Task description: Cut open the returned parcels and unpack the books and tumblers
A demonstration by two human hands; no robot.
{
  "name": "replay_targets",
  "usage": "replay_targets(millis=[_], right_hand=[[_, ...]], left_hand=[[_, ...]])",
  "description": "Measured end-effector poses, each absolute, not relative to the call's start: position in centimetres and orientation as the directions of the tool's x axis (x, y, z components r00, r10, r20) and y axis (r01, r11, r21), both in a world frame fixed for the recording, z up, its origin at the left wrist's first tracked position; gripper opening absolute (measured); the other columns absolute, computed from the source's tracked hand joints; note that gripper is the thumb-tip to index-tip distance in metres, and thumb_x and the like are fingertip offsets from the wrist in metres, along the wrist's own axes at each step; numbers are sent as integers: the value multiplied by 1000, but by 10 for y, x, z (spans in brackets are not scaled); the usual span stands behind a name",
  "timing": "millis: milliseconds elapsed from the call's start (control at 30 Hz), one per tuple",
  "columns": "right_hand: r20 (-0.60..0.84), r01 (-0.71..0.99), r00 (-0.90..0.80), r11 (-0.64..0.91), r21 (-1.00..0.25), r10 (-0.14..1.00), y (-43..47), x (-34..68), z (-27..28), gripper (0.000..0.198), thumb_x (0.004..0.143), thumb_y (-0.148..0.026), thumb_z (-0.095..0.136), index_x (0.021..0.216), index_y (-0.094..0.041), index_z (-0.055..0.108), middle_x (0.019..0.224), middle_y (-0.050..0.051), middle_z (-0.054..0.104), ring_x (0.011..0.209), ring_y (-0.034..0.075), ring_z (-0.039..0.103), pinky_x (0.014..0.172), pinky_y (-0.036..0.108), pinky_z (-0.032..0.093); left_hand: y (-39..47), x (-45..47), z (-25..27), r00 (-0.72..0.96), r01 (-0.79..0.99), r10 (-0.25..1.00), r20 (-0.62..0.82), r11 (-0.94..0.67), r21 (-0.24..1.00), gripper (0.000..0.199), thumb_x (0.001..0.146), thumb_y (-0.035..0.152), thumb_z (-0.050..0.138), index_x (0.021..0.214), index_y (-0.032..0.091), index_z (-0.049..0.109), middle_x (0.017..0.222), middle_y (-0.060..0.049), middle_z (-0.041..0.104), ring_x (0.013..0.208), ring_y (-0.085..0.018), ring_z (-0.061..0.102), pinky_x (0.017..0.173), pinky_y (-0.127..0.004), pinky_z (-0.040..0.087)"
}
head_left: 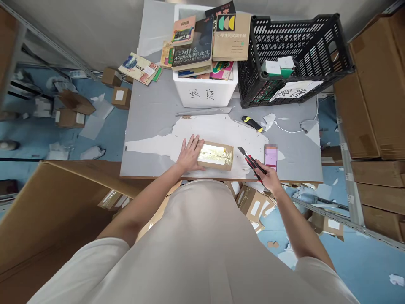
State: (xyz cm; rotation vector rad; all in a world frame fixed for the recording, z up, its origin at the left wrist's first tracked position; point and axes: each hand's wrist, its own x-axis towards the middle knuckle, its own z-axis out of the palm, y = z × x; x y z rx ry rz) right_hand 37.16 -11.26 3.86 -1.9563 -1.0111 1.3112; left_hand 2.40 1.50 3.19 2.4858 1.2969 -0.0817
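A small cardboard box (229, 162) wrapped with shiny clear tape lies near the table's front edge. My left hand (190, 154) rests on its left end, fingers stretched out. To the right of the box, my right hand (266, 174) is closed around a black and red utility knife (252, 162). The knife's blade points up and left, apart from the box. Just beyond my right hand lies a phone (271, 156) with a pink screen. Farther back is a second utility knife, yellow and black (252, 123).
A white bin (205, 95) heaped with books and a black plastic crate (253, 80) holding small boxes stand at the table's back. Books (139, 68) overhang its left edge. A large open carton (72, 202) stands at left; stacked cartons (376, 173) are at right.
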Motion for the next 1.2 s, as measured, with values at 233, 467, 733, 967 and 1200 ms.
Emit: replay_targets(millis=[233,467,733,967,1200], right_hand=[[-558,167,201,-590,-790,805,-111,356,42,76,72,-54,67,136,-16,54,84,5,68,59,12,59,43,23,46],[-567,198,172,-592,-781,805,-112,352,41,79,73,-57,65,138,-15,51,75,3,66,58,14,59,43,25,47],[-549,335,-55,-503,-797,834,-36,350,51,73,81,-46,62,147,-26,38,104,6,68,49,7,54,42,22,48],[-552,488,-160,-421,-765,818,-20,360,51,68,82,-35,62,146,-28,40,94,2,70,42,5,43,39,21,42],[-611,482,-206,-464,-744,765,-55,356,54,65,82,-32,61,145,-29,43,62,-5,57,39,7,45,35,19,38]], left_hand=[[21,22,18,583,789,798,-156,-509,343,125,48,59,82,148,12,23,150,-25,29,142,-45,16,113,-62,14],[23,20,6,617,701,787,10,-555,448,118,47,55,81,142,8,31,139,-25,36,135,-43,27,113,-56,24],[58,19,7,541,727,840,52,-497,473,112,46,52,80,138,8,35,134,-23,36,129,-44,29,111,-58,26],[65,23,1,506,746,860,59,-471,471,110,45,49,80,137,9,37,134,-23,36,129,-44,28,110,-58,26],[58,21,-1,508,757,861,19,-457,467,110,46,48,80,140,11,36,137,-23,35,132,-45,26,109,-60,25]])
